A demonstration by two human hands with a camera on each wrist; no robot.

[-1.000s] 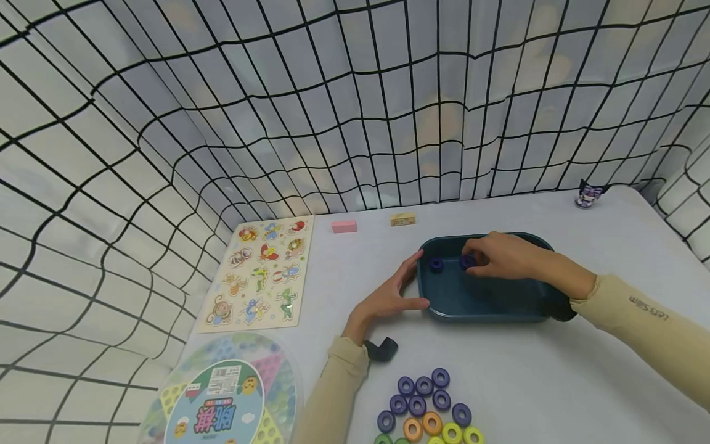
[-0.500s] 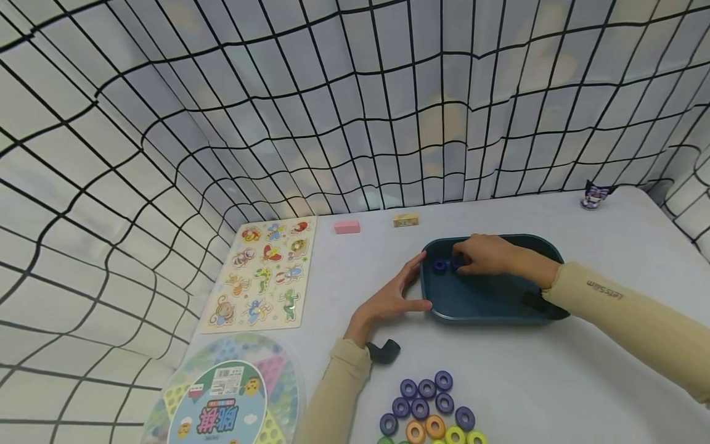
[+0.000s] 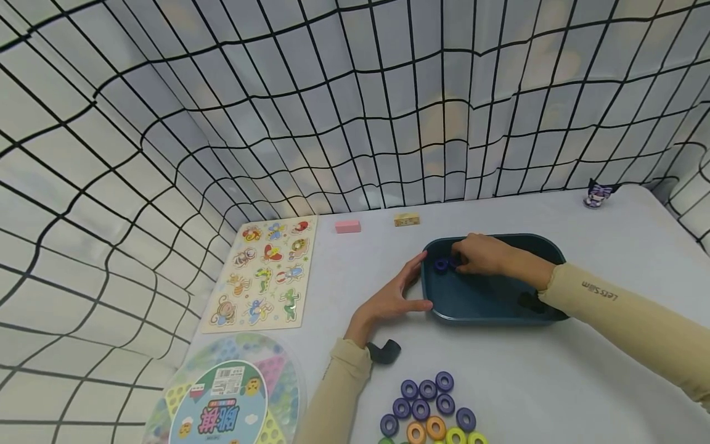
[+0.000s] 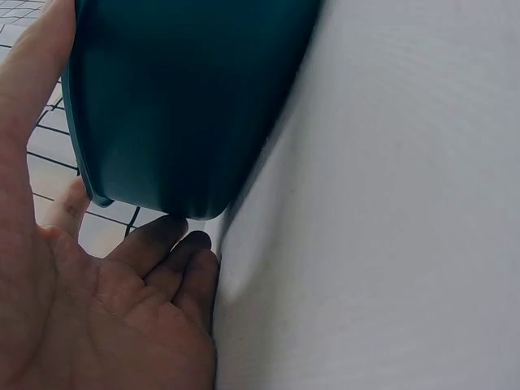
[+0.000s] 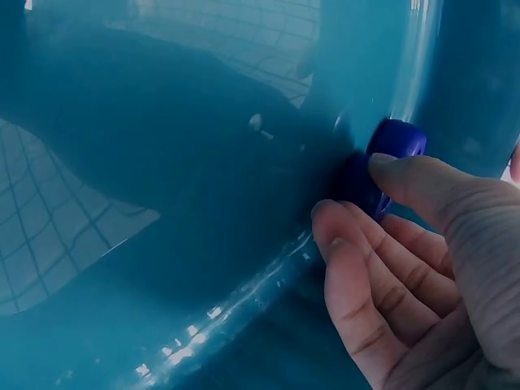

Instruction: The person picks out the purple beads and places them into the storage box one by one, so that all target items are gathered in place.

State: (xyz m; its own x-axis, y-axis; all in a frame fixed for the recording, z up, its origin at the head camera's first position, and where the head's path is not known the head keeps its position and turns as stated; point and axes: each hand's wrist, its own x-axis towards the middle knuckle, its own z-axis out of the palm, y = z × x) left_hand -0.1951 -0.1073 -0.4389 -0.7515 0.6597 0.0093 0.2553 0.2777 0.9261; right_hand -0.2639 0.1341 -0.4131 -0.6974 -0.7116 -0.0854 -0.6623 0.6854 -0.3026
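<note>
In the head view, a dark teal tray [image 3: 493,302] lies on the white table. My right hand [image 3: 482,254] reaches into its left part and pinches a small purple ring [image 5: 359,185] between thumb and fingers. Just left of that, another purple ring [image 3: 440,265] rests on the tray floor; the two look side by side, touching or nearly so. My left hand [image 3: 391,298] is spread at the tray's left end, thumb by the front corner and a finger by the back one. In the left wrist view its relaxed fingers [image 4: 150,244] lie against the tray's outer wall.
Several purple rings [image 3: 420,409], with orange rings [image 3: 436,427] and yellow ones, lie at the front. A sticker-like animal board [image 3: 261,277] and a round game box [image 3: 222,394] sit left. A pink block [image 3: 347,227], a yellow block [image 3: 407,219] and a figurine [image 3: 596,194] stand behind.
My right hand has moved left inside the tray, bringing its purple ring beside the other one. My left hand keeps its place at the tray's end.
</note>
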